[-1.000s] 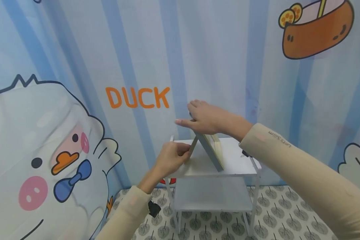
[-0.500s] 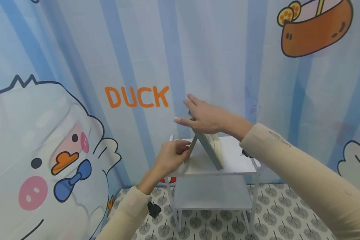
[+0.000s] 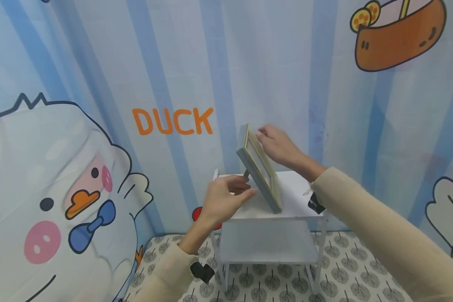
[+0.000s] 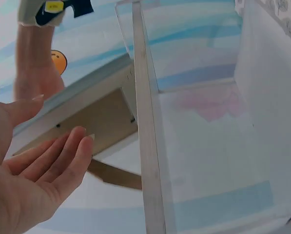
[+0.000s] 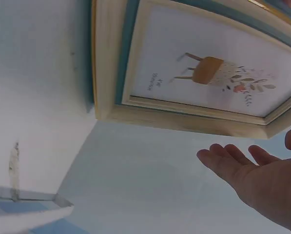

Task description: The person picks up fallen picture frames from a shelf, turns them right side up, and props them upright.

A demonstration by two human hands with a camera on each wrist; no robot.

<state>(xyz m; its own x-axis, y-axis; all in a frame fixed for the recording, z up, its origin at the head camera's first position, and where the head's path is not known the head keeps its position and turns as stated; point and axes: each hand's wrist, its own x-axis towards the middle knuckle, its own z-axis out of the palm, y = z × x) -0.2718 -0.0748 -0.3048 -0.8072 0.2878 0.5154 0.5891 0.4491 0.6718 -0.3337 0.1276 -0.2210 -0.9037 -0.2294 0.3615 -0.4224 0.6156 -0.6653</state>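
A picture frame [image 3: 259, 165] with a pale border stands tilted on the white table [image 3: 298, 197]. Its brown back and propped-out support leg [image 4: 117, 175] show in the left wrist view. Behind the frame, my left hand [image 3: 226, 197] has loosely bent fingers, close to the back and leg. My right hand [image 3: 281, 147] is at the frame's front side, near its upper far corner. In the right wrist view its fingers [image 5: 233, 161] reach out just off the frame's edge. Behind the glass is a print [image 5: 218, 73] of a potted plant on legs.
The small white table has a lower shelf [image 3: 268, 243] and raised side rails. A striped curtain [image 3: 272, 75] with cartoon prints hangs right behind it. Tree-patterned flooring [image 3: 347, 268] lies underneath.
My right hand has left the frame's top edge and moved to its front side, uncovering the top. My left hand has let go of the support leg and shifted slightly right.
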